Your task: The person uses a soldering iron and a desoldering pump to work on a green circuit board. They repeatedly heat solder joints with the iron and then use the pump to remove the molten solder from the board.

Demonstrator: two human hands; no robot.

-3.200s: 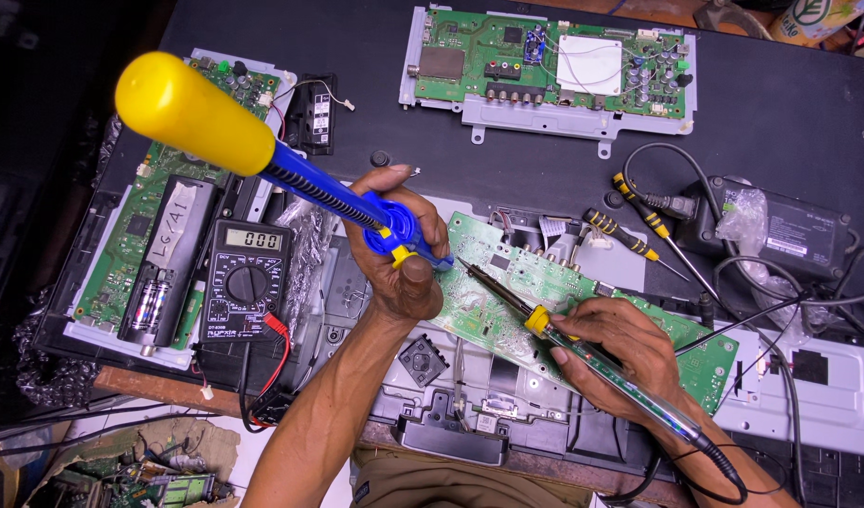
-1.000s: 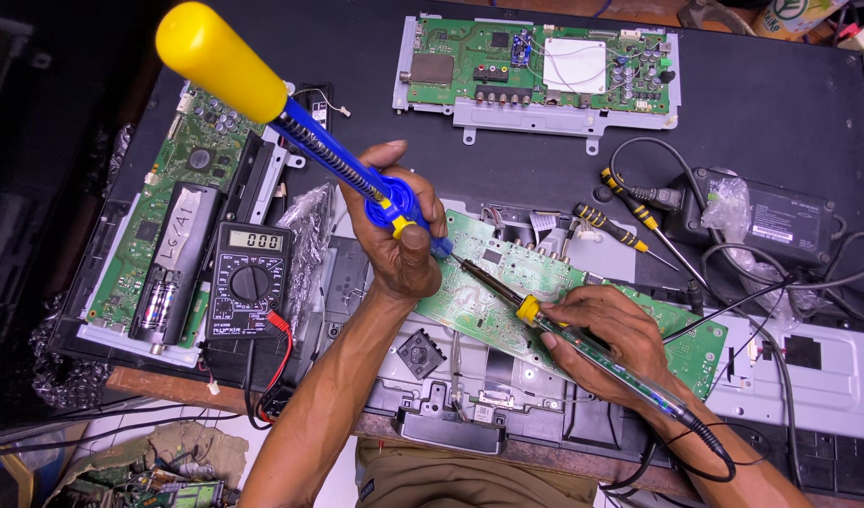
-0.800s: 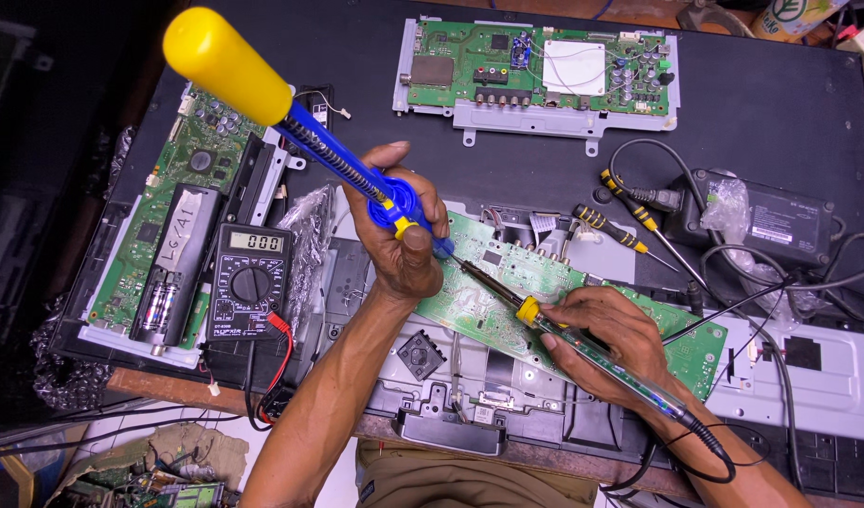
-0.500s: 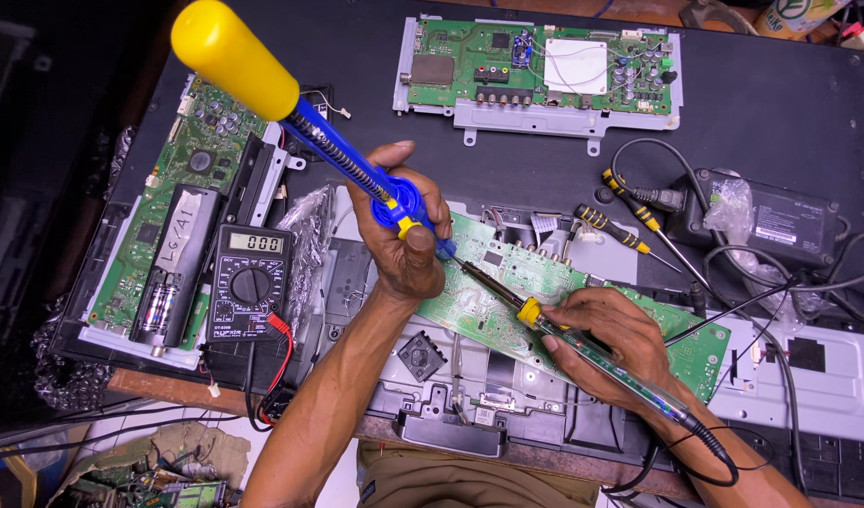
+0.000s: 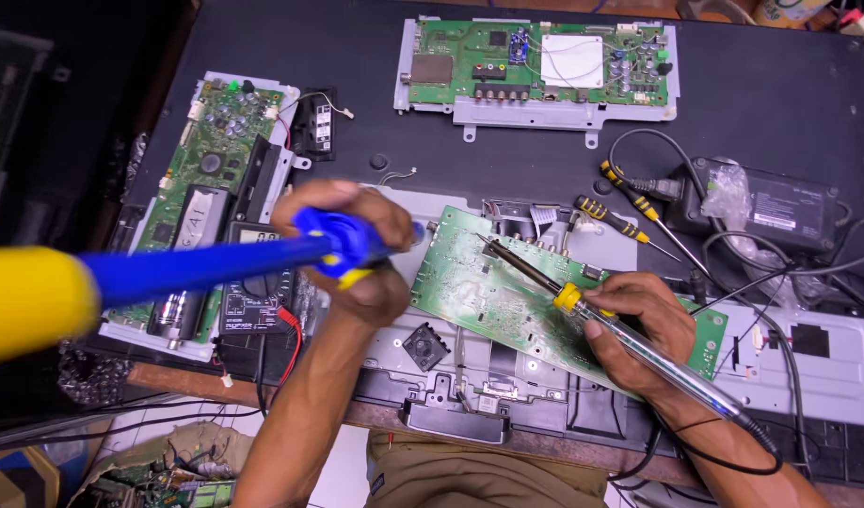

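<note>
I have the left hand (image 5: 357,259) closed around a blue desoldering pump (image 5: 216,268), its yellow plunger knob (image 5: 27,301) swung out to the near left and its nozzle end beside the left edge of the green circuit board (image 5: 507,292). The right hand (image 5: 639,325) is wrapped round a soldering iron (image 5: 583,301), tip resting on the far part of that board, which lies tilted on a grey metal chassis (image 5: 827,367) at the middle of the worktop (image 5: 780,85). I judge the joint work is mid-way: iron on the board, pump not over the tip. There are no real containers here; only a clear plastic bag (image 5: 728,193) lying on a black power adapter (image 5: 780,207), contents unclear.
</note>
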